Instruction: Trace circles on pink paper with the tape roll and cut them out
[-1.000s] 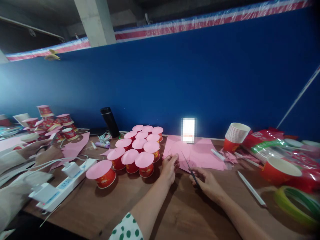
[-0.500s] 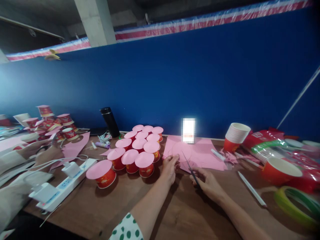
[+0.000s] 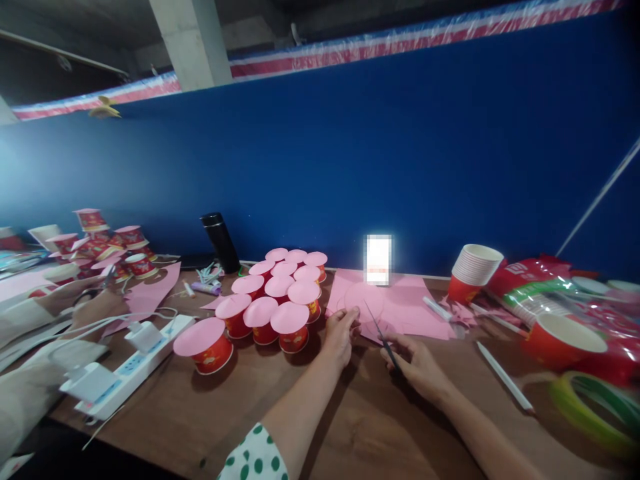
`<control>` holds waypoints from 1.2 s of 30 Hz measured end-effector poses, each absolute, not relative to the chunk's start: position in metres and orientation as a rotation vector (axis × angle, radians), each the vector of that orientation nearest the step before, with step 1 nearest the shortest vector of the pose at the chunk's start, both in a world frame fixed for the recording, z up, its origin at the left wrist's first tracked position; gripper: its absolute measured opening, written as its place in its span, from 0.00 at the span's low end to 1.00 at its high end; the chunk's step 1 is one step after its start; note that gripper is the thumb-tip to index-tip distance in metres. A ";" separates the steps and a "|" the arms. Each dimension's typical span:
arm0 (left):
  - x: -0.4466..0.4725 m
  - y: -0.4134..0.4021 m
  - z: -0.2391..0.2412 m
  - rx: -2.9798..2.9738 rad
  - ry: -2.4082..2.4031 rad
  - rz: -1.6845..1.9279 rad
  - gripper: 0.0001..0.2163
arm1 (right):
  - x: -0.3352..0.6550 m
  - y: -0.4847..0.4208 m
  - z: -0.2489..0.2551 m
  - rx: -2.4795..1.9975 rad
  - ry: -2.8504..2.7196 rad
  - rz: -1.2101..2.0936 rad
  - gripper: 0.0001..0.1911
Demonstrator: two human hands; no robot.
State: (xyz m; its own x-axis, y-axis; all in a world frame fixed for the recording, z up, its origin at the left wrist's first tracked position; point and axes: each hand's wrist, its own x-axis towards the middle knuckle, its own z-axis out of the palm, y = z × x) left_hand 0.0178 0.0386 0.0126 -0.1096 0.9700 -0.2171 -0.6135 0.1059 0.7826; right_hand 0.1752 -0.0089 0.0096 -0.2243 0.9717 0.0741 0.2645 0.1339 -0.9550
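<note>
My left hand (image 3: 340, 333) pinches the edge of a pink paper sheet (image 3: 400, 310) with a circle drawn on it, lying on the wooden table (image 3: 310, 407). My right hand (image 3: 417, 363) is closed round the handles of dark scissors (image 3: 380, 330), whose blades point up into the paper beside the circle. Left of my hands stands a cluster of several red paper cups (image 3: 280, 300) capped with pink paper discs.
A stack of red paper cups (image 3: 473, 270), a single red cup (image 3: 560, 340), red plastic bags (image 3: 550, 287) and white pens (image 3: 503, 377) lie to the right. A white power strip (image 3: 125, 363), a black flask (image 3: 220, 243) and another person's hands (image 3: 90, 303) are at the left.
The view has shifted up very slightly. Both hands, the scissors and the paper stay almost where they were.
</note>
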 end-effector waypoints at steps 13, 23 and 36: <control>0.018 0.039 0.012 0.527 0.913 1.445 0.18 | 0.174 -0.009 0.013 -1.239 -1.640 1.123 0.22; 0.018 0.040 0.010 0.524 0.907 1.450 0.18 | 0.175 -0.009 0.013 -1.238 -1.658 1.087 0.20; 0.017 0.040 0.010 0.533 0.901 1.441 0.17 | 0.177 -0.009 0.010 -1.248 -1.701 1.058 0.20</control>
